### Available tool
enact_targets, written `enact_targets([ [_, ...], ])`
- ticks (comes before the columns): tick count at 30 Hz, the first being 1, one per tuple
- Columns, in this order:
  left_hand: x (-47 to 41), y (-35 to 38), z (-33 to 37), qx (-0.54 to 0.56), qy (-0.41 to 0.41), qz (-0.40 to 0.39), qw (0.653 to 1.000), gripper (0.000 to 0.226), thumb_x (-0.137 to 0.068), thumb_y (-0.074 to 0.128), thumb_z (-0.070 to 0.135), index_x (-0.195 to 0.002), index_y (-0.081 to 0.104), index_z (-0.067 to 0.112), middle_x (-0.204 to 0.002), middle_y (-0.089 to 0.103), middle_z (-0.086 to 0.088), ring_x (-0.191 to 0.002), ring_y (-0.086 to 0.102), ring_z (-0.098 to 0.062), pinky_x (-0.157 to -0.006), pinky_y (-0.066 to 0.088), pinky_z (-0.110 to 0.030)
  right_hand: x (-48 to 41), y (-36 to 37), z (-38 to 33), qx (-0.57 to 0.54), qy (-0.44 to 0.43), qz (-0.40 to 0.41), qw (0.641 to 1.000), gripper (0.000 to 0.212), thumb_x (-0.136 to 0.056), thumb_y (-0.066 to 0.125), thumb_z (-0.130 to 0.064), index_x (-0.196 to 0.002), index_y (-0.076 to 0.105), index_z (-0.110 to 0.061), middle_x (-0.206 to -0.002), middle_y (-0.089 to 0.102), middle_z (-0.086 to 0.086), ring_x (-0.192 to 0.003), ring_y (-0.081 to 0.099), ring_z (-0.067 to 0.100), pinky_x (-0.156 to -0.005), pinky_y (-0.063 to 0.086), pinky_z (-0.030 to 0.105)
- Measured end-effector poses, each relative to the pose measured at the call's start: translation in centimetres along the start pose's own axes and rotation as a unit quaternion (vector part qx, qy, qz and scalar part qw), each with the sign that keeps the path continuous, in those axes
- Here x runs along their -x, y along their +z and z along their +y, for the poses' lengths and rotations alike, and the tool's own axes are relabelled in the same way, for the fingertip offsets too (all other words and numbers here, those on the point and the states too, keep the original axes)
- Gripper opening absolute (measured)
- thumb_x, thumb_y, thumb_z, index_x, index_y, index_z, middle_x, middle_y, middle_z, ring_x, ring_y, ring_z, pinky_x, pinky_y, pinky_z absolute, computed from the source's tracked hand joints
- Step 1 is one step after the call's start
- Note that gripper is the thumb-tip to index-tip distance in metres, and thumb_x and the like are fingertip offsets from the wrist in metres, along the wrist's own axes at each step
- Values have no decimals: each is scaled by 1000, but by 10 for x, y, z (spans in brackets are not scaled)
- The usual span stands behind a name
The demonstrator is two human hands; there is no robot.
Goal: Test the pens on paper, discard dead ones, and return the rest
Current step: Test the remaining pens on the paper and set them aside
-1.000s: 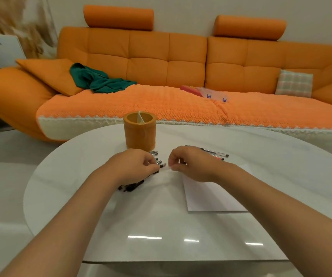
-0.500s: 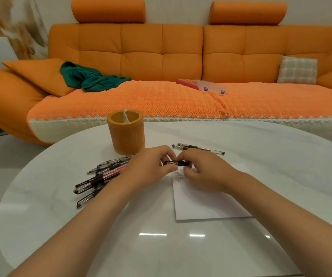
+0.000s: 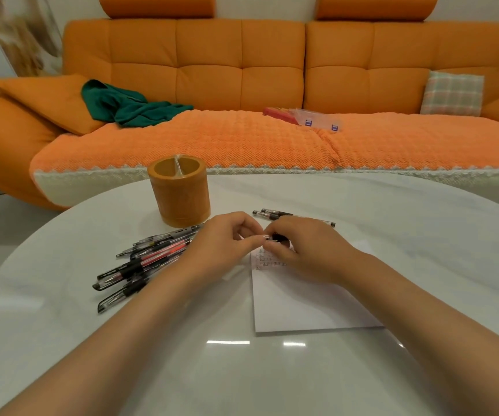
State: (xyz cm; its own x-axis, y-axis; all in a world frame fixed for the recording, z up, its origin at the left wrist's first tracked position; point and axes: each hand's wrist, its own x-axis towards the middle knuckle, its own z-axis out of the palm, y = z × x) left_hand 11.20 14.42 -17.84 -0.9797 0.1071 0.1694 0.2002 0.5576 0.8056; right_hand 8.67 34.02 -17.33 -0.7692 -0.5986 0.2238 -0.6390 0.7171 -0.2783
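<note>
An orange sofa fills the far side of the room, at 12 o'clock from where I sit. A dark green cloth lies crumpled on its seat at 11 o'clock, and a checked cushion leans at 1 o'clock.

In front of me is a glossy white round table. Taking its top as a clock face with 12 away from me, a white sheet of paper lies flat near the centre, a little toward 3 o'clock, with small scribbles in its far left corner. A round orange pen holder stands upright at 11 o'clock. A loose pile of pens lies at 9 to 10 o'clock, just in front of the holder. Two more pens lie side by side at 12 o'clock, beyond my hands.

My hands meet just above the paper's far edge. My left hand pinches one end of a single pen, and my right hand curls its fingers round the pen's dark end. The pen lies level between them.
</note>
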Motion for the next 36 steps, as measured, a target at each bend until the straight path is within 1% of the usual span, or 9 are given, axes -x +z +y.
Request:
enact_targets([
  [3,2,-2,1,-11,13,22,1000,9,-82,80,33,-86,71,33,-78,70,13,-73,62,-6,-65,51,-23,-2,-1,-1,-12,2,-10,1000,28,-104,43,-39,-109,66,-24,-96,64,-6,-86,58,13,-74,48,35],
  [9,2,-2,5,-15,25,17,999,7,-84,79,31,-84,72,30,-75,71,17,-75,66,-11,-68,55,-31,0,-1,-1,47,-19,33,998,24,-103,44,-38,-97,65,-28,-78,61,-9,-70,55,14,-51,34,27],
  [13,3,-5,4,-22,35,3,999,9,-84,79,27,-82,70,30,-74,70,17,-73,65,1,-64,50,-16,3,0,-4,76,-17,31,996,26,-103,41,-45,-101,65,-33,-76,64,-9,-70,56,15,-50,34,28],
  [19,4,-6,-1,-55,35,14,998,8,-85,77,33,-86,69,33,-77,69,16,-79,64,-6,-70,57,-28,3,-7,-5,34,67,-27,997,32,-101,39,-53,-126,56,-41,-85,64,-15,-77,53,8,-62,41,30],
  [22,5,-5,-3,-154,60,14,986,9,-91,69,37,-98,64,37,-84,63,21,-87,59,-4,-76,55,-33,5,-10,-2,-67,95,-34,993,32,-105,38,-32,-136,37,-38,-81,61,-6,-71,53,15,-61,40,34],
  [27,6,-4,-6,-279,92,-23,956,23,-94,60,44,-116,66,37,-102,64,18,-102,51,-9,-88,48,-36,4,-20,-4,-398,181,43,898,22,-98,51,-2,-103,62,-19,-86,64,12,-60,60,20,-51,51,33],
  [31,5,-1,-10,-293,84,-41,951,27,-93,58,51,-115,65,37,-112,57,13,-108,45,-11,-93,43,-35,8,-18,-5,-578,215,13,787,36,-98,40,9,-113,71,-4,-95,66,19,-74,64,30,-70,58,39],
  [33,5,0,-13,-278,64,-59,956,33,-91,59,53,-119,63,37,-116,54,12,-112,42,-11,-96,42,-35,10,-13,-3,-605,202,3,770,42,-93,44,15,-120,68,-6,-93,61,15,-75,61,28,-76,57,39],
  [36,4,-1,-16,-259,53,-71,962,36,-90,61,55,-122,62,38,-118,52,13,-115,40,-10,-97,42,-35,14,-6,-7,-574,196,-1,795,19,-96,60,-4,-112,68,-9,-78,56,7,-65,53,22,-61,48,34],
])
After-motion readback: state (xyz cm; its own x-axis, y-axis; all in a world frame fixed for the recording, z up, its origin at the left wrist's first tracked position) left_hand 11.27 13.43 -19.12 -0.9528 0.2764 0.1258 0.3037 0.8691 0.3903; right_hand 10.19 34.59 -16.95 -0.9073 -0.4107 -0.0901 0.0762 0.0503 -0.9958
